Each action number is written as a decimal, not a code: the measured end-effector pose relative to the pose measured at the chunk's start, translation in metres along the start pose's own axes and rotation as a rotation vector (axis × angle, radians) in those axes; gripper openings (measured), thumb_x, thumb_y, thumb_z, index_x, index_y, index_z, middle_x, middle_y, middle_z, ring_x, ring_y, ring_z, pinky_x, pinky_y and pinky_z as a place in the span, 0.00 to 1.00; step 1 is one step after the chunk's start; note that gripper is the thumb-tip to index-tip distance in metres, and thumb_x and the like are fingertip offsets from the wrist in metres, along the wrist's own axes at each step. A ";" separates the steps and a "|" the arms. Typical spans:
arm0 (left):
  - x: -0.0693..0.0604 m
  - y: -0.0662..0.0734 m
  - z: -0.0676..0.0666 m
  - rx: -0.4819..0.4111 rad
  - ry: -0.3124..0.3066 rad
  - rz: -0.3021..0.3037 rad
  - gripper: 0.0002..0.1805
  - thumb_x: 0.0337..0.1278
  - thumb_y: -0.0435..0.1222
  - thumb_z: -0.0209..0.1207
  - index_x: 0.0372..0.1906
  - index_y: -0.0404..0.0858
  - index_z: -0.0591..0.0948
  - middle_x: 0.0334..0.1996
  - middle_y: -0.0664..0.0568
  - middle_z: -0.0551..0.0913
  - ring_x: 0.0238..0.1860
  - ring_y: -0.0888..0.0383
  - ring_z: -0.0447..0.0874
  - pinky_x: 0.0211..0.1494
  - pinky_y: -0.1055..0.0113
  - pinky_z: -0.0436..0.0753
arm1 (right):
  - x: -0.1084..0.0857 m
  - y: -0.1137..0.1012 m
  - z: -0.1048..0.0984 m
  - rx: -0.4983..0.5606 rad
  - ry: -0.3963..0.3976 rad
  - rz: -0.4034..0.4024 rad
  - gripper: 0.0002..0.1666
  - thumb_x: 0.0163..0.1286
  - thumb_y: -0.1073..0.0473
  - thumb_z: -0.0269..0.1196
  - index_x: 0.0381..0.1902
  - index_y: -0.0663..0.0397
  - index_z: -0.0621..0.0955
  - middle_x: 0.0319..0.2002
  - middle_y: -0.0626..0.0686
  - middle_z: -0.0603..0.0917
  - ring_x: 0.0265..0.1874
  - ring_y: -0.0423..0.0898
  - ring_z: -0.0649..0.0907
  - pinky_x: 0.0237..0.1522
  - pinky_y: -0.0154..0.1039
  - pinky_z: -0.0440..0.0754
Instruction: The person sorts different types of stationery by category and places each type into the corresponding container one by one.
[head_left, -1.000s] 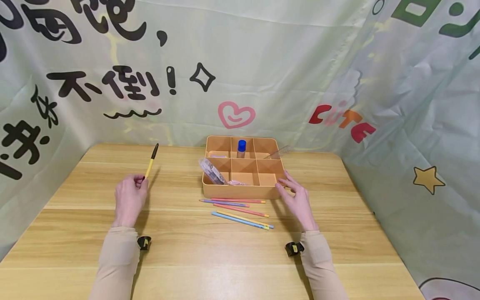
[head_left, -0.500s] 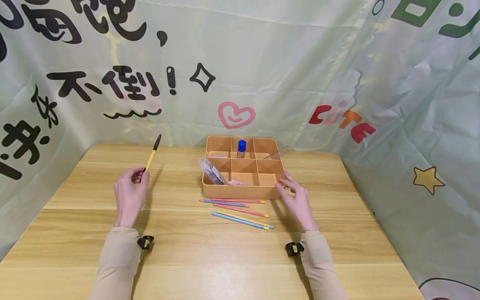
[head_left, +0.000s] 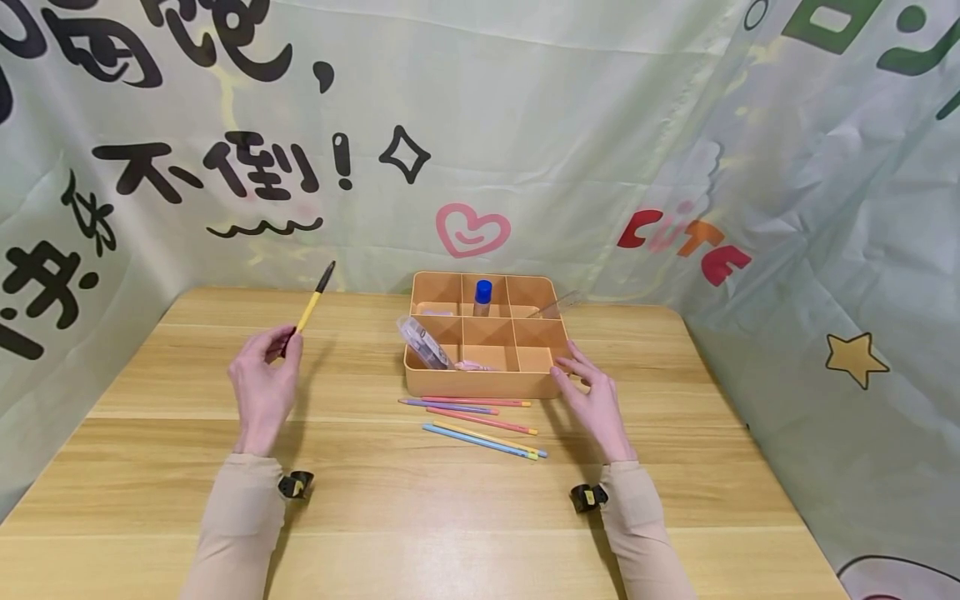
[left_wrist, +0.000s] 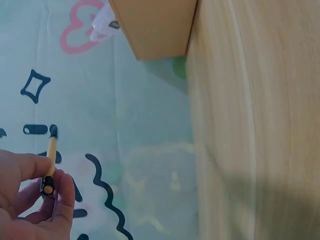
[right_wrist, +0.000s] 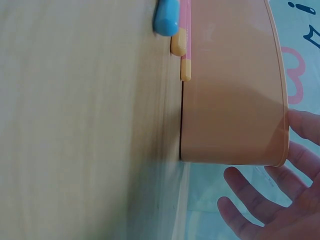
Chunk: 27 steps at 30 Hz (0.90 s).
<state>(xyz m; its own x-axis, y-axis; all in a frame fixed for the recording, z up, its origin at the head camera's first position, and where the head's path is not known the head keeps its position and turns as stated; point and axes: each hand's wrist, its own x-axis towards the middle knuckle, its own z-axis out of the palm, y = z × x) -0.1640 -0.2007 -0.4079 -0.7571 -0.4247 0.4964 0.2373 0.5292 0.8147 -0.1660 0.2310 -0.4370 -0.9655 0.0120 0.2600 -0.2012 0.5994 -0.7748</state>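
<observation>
Yellow and black, one pen (head_left: pixel 307 312) is in your left hand (head_left: pixel 264 385), above the wooden table (head_left: pixel 360 517). Your thumb and fingers pinch it near its lower end. It is tilted, with its long black end up and away from you, and the part below this is yellow. One black device (head_left: pixel 296 484) sits at this wrist.

To the right, well apart from the pen, one tan box (head_left: pixel 480 385) has six compartments, in two rows of three. At its front left, one clear packet (head_left: pixel 426 343) leans out over the wall; beside it, one small pink object (head_left: pixel 476 366) is partly hidden by the front wall. In the back row you have one pale item (head_left: pixel 437 313), too small to tell, then one upright blue-capped stick (head_left: pixel 483 296), then one transparent strip (head_left: pixel 557 307) leaning out at the right.

Five pencils (head_left: pixel 480 442) lie between you and the front wall: two pink, one purple, one yellow, one blue. Your right hand (head_left: pixel 597 408) touches the box's right corner with loose, spread fingers.
</observation>
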 end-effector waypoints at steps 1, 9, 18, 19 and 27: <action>0.000 0.001 0.001 -0.013 0.002 0.022 0.11 0.65 0.28 0.61 0.48 0.25 0.85 0.42 0.34 0.86 0.37 0.84 0.73 0.46 0.94 0.74 | 0.000 0.000 0.000 0.000 0.000 -0.001 0.25 0.74 0.52 0.63 0.60 0.65 0.81 0.76 0.56 0.68 0.73 0.62 0.70 0.68 0.63 0.75; -0.007 0.018 0.013 -0.100 0.020 0.147 0.09 0.62 0.25 0.63 0.44 0.23 0.86 0.35 0.33 0.83 0.36 0.82 0.74 0.45 0.93 0.76 | 0.000 0.000 0.000 0.002 -0.005 -0.006 0.25 0.74 0.52 0.62 0.60 0.66 0.80 0.76 0.57 0.67 0.73 0.63 0.70 0.68 0.64 0.74; -0.017 0.037 0.024 -0.130 -0.019 0.210 0.09 0.59 0.22 0.64 0.44 0.25 0.86 0.34 0.34 0.83 0.36 0.80 0.74 0.46 0.91 0.76 | 0.000 0.000 0.000 -0.002 0.002 -0.006 0.25 0.74 0.53 0.62 0.59 0.66 0.81 0.75 0.58 0.68 0.72 0.63 0.71 0.67 0.64 0.75; -0.018 0.039 0.026 -0.136 -0.023 0.217 0.09 0.59 0.22 0.64 0.44 0.25 0.87 0.34 0.34 0.83 0.36 0.79 0.74 0.46 0.91 0.76 | 0.000 0.000 0.000 -0.002 0.005 -0.007 0.24 0.74 0.53 0.62 0.59 0.65 0.81 0.75 0.58 0.68 0.72 0.63 0.71 0.67 0.64 0.76; -0.025 0.050 0.039 -0.167 -0.060 0.241 0.09 0.59 0.23 0.63 0.44 0.27 0.87 0.35 0.36 0.85 0.35 0.78 0.74 0.46 0.90 0.76 | 0.000 -0.001 0.000 -0.002 0.003 -0.015 0.25 0.74 0.53 0.62 0.59 0.66 0.81 0.75 0.59 0.68 0.72 0.64 0.71 0.67 0.64 0.75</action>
<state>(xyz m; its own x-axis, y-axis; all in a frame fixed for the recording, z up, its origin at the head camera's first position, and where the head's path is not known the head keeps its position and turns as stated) -0.1568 -0.1352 -0.3916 -0.7001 -0.2545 0.6672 0.5081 0.4790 0.7158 -0.1654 0.2304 -0.4362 -0.9618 0.0057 0.2736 -0.2153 0.6015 -0.7693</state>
